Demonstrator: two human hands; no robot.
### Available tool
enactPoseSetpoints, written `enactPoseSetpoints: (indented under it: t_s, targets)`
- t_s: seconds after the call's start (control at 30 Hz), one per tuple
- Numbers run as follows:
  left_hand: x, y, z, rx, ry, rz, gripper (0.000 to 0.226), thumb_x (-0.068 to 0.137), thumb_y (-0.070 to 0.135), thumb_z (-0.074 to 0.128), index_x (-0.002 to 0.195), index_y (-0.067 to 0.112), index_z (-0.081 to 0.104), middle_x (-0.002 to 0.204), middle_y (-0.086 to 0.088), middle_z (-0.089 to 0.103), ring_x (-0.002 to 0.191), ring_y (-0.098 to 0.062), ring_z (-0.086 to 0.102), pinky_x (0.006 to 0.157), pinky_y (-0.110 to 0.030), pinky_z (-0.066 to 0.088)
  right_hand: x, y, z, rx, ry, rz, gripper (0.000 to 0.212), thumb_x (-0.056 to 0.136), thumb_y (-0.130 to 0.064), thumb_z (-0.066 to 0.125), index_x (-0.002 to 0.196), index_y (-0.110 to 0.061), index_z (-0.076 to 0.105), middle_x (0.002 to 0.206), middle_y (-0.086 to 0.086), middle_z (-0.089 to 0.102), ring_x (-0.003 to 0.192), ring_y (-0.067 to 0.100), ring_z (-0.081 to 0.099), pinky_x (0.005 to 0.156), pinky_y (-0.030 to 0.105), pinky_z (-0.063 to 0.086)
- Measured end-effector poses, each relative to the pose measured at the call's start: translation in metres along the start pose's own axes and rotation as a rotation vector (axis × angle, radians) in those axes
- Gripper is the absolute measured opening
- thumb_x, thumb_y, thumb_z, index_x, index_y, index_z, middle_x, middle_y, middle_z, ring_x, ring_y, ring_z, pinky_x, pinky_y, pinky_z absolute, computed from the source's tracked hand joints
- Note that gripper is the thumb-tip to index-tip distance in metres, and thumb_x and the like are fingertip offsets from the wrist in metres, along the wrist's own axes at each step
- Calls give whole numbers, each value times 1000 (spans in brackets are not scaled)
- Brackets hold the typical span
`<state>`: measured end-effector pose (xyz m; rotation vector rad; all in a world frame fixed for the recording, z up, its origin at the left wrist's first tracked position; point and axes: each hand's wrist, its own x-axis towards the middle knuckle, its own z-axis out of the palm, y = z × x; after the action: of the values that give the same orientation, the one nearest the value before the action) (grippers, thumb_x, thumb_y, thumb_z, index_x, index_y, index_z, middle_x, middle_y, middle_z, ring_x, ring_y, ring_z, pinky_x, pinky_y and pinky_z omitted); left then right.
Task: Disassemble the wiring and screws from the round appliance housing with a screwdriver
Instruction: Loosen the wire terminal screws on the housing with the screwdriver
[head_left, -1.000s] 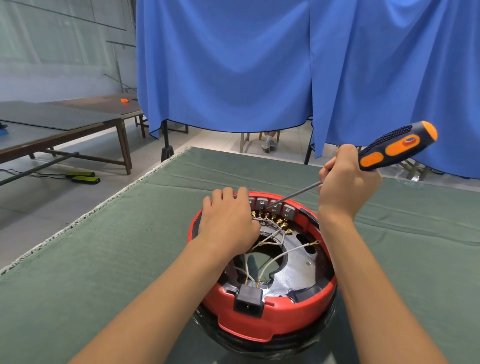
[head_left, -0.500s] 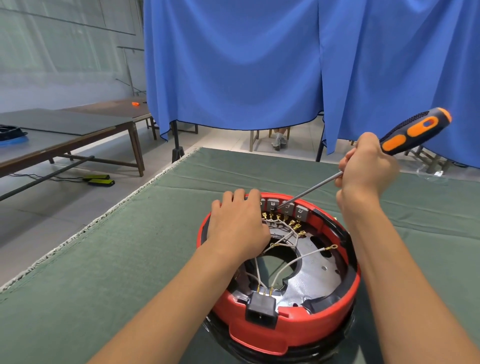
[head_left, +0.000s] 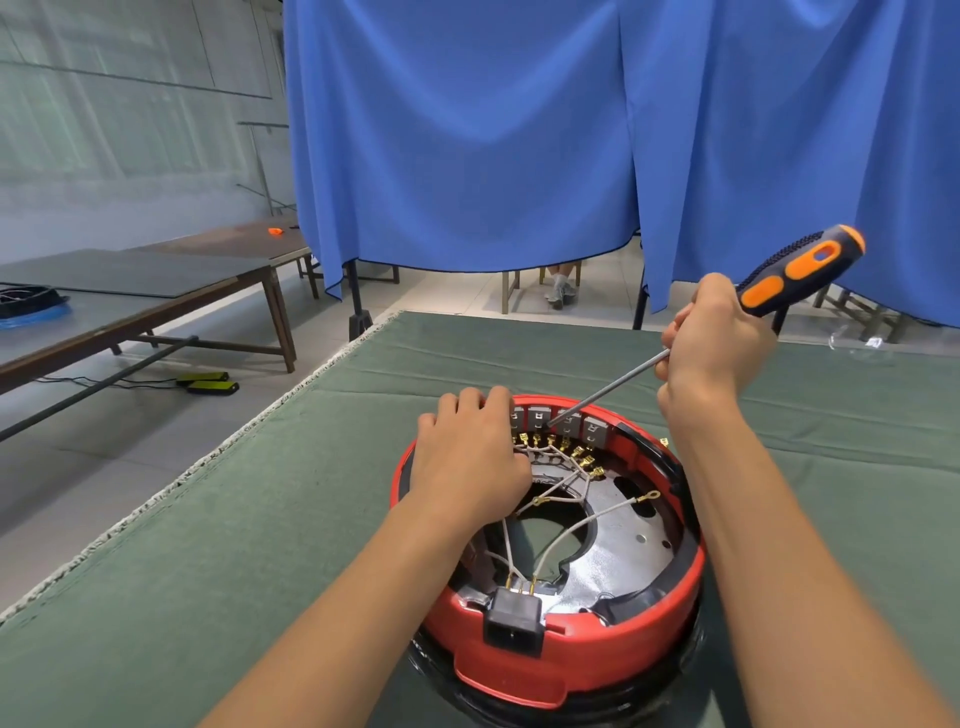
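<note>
Right hand (head_left: 714, 338) angles screwdriver (head_left: 727, 317) into red housing (head_left: 571, 660); left hand (head_left: 467, 457) steadies rim.

One housing (head_left: 571, 660) sits low in the frame, right of centre, on one green counter (head_left: 208, 571). One screwdriver (head_left: 800, 270) shows at the right edge, upper half. Two hands are in view — a left hand (head_left: 467, 457) at the centre and a right hand (head_left: 714, 338) to its upper right. Four grey terminal blocks (head_left: 539, 415) line the housing's far wall; the leftmost is partly hidden. One black socket (head_left: 511, 621) sits on the near rim. Brass connectors (head_left: 576, 452) cluster below the blocks — too small and crowded to count. Two blue curtains (head_left: 467, 130) hang across the top. Two brown tables (head_left: 130, 291) stand at the left, with two yellow-black pedals (head_left: 213, 385) on the floor.
</note>
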<state>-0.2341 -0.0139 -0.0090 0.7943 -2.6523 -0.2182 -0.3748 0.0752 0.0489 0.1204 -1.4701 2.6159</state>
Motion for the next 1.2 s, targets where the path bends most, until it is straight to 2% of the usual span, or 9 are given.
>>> enactPoseSetpoints:
  t_s: [0.2, 0.37, 0.5, 0.73, 1.2]
  targets:
    - [-1, 0, -1, 5, -11, -2, 44, 86, 29, 52, 128, 25, 41, 130, -3, 45, 119, -24, 37, 97, -37, 31, -13, -1, -7, 57, 21, -55, 29, 79, -12, 53, 54, -17, 38, 41, -7, 35, 38, 10, 32, 38, 17, 24]
    - [-2, 0, -3, -31, -18, 7, 40, 87, 27, 52, 127, 34, 50, 133, -3, 45, 122, -24, 36, 100, -37, 29, -31, -2, -8, 105, -35, -193, 26, 73, -12, 51, 51, -15, 39, 38, -9, 36, 36, 11, 33, 38, 16, 26]
    - [-2, 0, -4, -37, -24, 10, 36, 88, 27, 52, 122, 35, 57, 135, -3, 44, 124, -25, 36, 101, -37, 28, -36, -2, -9, 103, -64, -231, 21, 69, -15, 50, 51, -13, 41, 36, -9, 36, 35, 11, 34, 38, 15, 28]
    - [-1, -1, -2, -4, -33, 15, 27, 91, 31, 50, 114, 34, 65, 131, -4, 44, 122, -26, 35, 100, -40, 30, -19, -1, -7, 10, -44, -158, 26, 75, -11, 50, 53, -14, 38, 38, -7, 35, 37, 13, 32, 40, 16, 24]
    - [0, -1, -1, -22, -18, -3, 25, 90, 31, 52, 112, 34, 63, 127, -3, 43, 118, -25, 34, 96, -38, 29, 8, 3, 4, -70, -18, 0, 27, 79, -14, 49, 56, -18, 38, 37, -10, 34, 32, 9, 31, 37, 15, 22]
